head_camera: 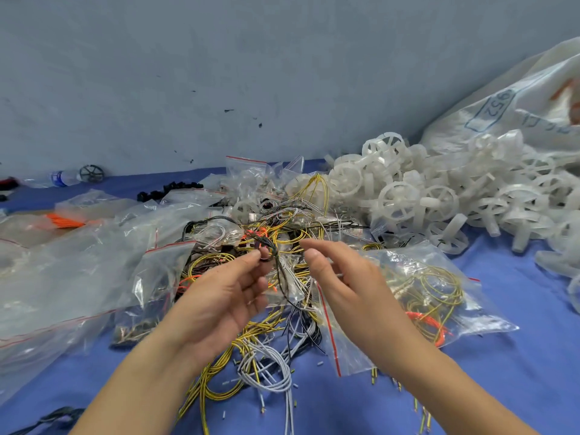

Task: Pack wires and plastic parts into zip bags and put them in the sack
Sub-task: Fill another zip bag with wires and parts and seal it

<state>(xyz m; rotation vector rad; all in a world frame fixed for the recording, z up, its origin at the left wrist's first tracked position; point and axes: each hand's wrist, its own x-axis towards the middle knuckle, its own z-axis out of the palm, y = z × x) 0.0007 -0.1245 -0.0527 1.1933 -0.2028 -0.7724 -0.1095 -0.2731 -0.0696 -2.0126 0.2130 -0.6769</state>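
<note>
Currently in stock: my left hand [226, 296] pinches a small bundle of dark wires [276, 262] between thumb and forefinger, just above the loose heap of yellow, grey and black wires [266, 350] on the blue cloth [502, 387]. My right hand [342, 277] hovers beside it, fingers relaxed and holding nothing, over a zip bag [439, 293] filled with yellow wires. White plastic wheel parts [439, 199] are heaped at right against the white sack [518, 98]; clear empty bags [62, 268] lie piled at left.
</note>
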